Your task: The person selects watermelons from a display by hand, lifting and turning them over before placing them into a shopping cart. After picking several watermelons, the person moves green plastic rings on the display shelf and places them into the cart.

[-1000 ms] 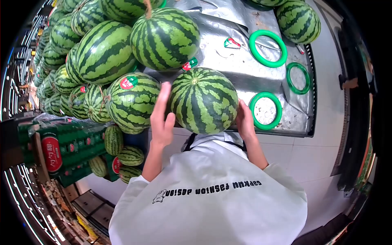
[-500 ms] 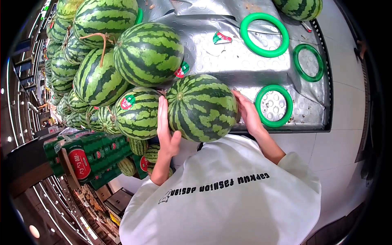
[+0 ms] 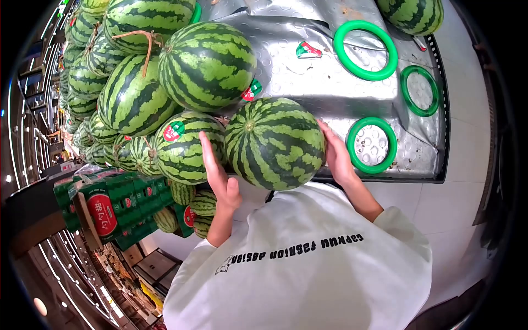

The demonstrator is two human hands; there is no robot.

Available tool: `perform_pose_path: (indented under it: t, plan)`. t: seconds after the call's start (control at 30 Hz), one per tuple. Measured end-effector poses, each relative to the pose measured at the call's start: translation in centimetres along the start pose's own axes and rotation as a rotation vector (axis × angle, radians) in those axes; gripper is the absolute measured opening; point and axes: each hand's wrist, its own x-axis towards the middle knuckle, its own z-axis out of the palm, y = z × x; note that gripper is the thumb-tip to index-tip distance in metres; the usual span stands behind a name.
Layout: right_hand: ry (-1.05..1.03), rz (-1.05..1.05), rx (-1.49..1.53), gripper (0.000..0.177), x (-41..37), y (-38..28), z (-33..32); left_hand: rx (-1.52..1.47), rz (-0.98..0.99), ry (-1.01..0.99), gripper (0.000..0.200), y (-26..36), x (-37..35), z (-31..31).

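A striped watermelon (image 3: 278, 146) sits at the front edge of the silver-covered stand, between my two hands. My right hand (image 3: 336, 154) lies against its right side with the fingers extended. On the other side, my left hand (image 3: 219, 176) is open, its fingers stretched out in front of a watermelon with a red and green sticker (image 3: 179, 151); a small gap shows between the palm and the middle watermelon. Another large watermelon (image 3: 209, 66) rests just behind these two.
Several watermelons (image 3: 132, 96) are piled at the left. Green rings (image 3: 394, 69) lie on the silver surface (image 3: 297, 77) at the right, near its black edge (image 3: 446, 137). Another watermelon (image 3: 412, 16) sits at the back right. Green cartons (image 3: 129, 201) stand lower left.
My left hand has shifted left and down, away from the middle watermelon. My right hand remains at its right side. The view has shifted slightly.
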Motion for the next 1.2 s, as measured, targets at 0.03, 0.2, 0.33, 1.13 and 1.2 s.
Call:
perform_pose_path:
  t: [0.03,0.2,0.33,1.13,1.2]
  plan:
    - [-0.038,0.004,-0.008,0.058,-0.2,-0.1,0.1,-0.005,0.014,0.061,0.092,0.2,-0.1,0.4]
    - [-0.04,0.007,-0.03,0.057,-0.2,-0.6,0.4,0.019,0.025,0.085,0.09,0.0,-0.2,0.1]
    - [-0.033,-0.015,-0.037,0.057,-0.4,-0.4,0.7,0.12,0.113,-0.233,0.09,-0.8,0.8,-1.9]
    - [0.017,0.062,0.04,0.058,0.6,-0.4,0.5,-0.474,-0.352,0.125,0.079,-1.5,-0.9,2.2]
    - [0.069,0.113,0.08,0.056,0.9,-0.8,1.7,-0.76,-0.697,0.191,0.072,-3.7,-2.6,2.9]
